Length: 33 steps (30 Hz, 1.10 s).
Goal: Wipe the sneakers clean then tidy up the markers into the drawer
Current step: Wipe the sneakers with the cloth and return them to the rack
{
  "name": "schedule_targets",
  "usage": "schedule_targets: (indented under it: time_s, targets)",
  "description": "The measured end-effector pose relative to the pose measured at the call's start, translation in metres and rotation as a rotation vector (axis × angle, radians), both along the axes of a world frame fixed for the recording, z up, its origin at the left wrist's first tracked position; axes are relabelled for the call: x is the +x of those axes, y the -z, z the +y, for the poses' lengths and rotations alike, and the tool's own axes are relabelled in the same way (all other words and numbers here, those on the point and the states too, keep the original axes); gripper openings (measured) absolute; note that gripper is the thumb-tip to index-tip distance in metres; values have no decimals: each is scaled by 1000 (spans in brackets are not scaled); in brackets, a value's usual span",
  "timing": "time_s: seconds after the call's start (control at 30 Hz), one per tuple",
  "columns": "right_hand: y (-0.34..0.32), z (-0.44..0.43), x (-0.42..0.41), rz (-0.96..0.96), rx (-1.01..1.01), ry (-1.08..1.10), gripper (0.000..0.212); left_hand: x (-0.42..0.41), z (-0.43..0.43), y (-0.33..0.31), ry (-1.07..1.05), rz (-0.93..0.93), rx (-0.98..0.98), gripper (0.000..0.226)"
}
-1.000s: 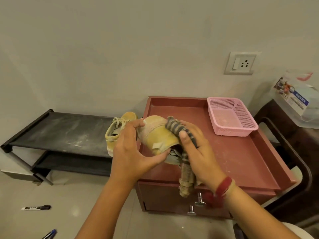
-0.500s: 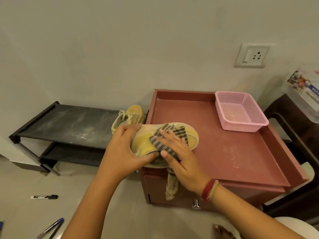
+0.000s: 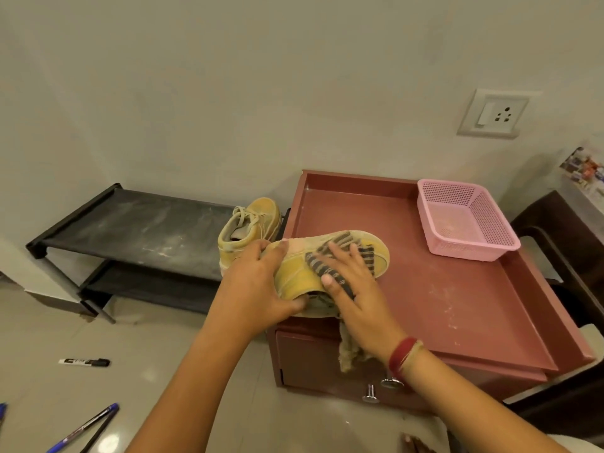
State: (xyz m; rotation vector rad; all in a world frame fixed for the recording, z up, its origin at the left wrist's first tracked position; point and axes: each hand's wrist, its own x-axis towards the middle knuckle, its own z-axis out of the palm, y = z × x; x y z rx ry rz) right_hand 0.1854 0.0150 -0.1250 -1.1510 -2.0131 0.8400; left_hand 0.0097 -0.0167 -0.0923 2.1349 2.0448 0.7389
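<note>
step in hand: the wiping stage is judged to be under way; the marker stage is not yet begun.
left hand (image 3: 258, 286): curled round the heel end of the held sneaker (image 3: 294, 276), which is braced on its side.
right hand (image 3: 356, 295): fingers are laid straight and spread, and the striped cloth (image 3: 366, 253) is pressed flat against the sneaker's side; nothing is pinched.
held sneaker position: it is set over the front left corner of the cabinet top (image 3: 441, 289), with the heel end overhanging the edge.
second sneaker (image 3: 251, 223): it is parked upright at the right end of the black shoe rack (image 3: 130, 223), just beside the cabinet; dust is visible on it, so it is judged unwiped.
markers: a black marker (image 3: 84, 362) and blue pens (image 3: 85, 428) are left on the floor, well apart from the drawer (image 3: 310, 364), which is closed.
next move: a firm stroke along the upper is called for, with the heel kept clamped so the shoe is not pushed off the corner.
edges: a raised lip is fitted round the back and sides of the cabinet top; the front is open, and a tail of cloth hangs over it above the drawer knobs (image 3: 371, 393).
open room: bare surface is available to the right of the shoe, up to the pink basket (image 3: 470, 248) at the far right corner.
</note>
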Motion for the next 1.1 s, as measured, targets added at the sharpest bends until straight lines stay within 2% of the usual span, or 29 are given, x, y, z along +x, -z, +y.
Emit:
schedule_targets:
  time_s: [0.1,0.23,0.27,0.37,0.4,0.53,0.67,0.73,0.8,0.93,0.97,1.07,1.1]
  targets:
    - [1,-16,-4,-67,113,-188,40,0,1,4,35,8,18,90]
    - [-10,8,-7,-61,-2,89,44,4,3,4,-6,9,9,95]
    - [-10,4,-10,-82,20,81,47,5,2,4,-7,0,13,93]
    - [0,-20,-17,-178,147,-124,47,4,1,4,36,-3,26,83]
    - [1,-19,-15,-176,150,-140,44,3,1,4,40,-6,18,84]
    - [-3,2,-10,-81,8,23,36,3,3,0,-2,-20,-15,93]
    - [9,-7,-8,-47,87,-176,39,1,1,-2,1,-46,-26,93]
    - [6,11,-2,33,-10,-64,38,1,1,-3,-23,-43,-16,91]
    - [-2,19,-3,31,-80,20,38,2,2,-4,-45,-53,-11,91]
    - [4,-9,-8,-32,107,-237,39,0,3,-2,-13,-58,-33,91]
    - [6,-3,-4,-37,108,-220,39,-1,2,-2,-14,-54,-41,93]
    - [4,30,9,-32,-48,89,41,1,4,-4,-43,-40,-49,98]
    - [3,31,10,-40,-86,124,41,2,4,-5,-48,-37,-51,97]
